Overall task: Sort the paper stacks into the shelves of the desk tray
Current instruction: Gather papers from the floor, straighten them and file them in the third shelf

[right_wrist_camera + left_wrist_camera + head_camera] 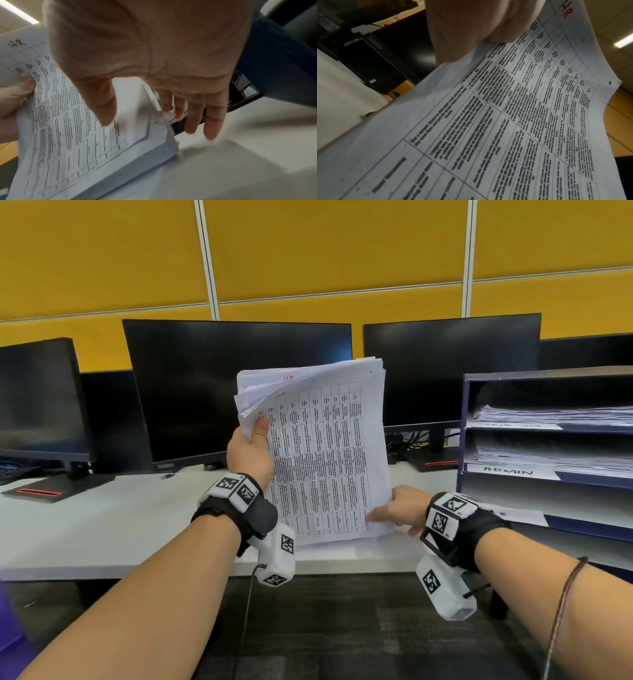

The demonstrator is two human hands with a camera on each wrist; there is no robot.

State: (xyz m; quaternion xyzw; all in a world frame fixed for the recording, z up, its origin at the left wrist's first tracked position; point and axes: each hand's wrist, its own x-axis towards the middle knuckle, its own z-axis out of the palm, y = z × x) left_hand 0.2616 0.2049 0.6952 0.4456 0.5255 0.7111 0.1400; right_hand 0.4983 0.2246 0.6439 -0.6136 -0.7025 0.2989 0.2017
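Note:
A thick paper stack (pixel 325 457) stands upright on its lower edge on the white desk (pixel 102 525). Its front sheet is a printed table (pixel 505 121) with "HR" (pixel 565 12) in red at the top. My left hand (pixel 251 446) grips the upper left edge, thumb on the front, and some top sheets curl there. My right hand (pixel 400 508) pinches the lower right corner (pixel 154 135), thumb in front, index finger behind, other fingers straight. The blue desk tray (pixel 462 440) stands at the right. Its top two shelves hold papers; one label (pixel 510 472) reads "ADMIN".
Three dark monitors (pixel 236 392) line the back of the desk before a yellow partition. Monitor bases (pixel 51 491) and cables (pixel 407 440) sit behind the stack. A lower tray shelf (pixel 548 498) shows a bare white floor. Dark carpet lies below the desk's front edge.

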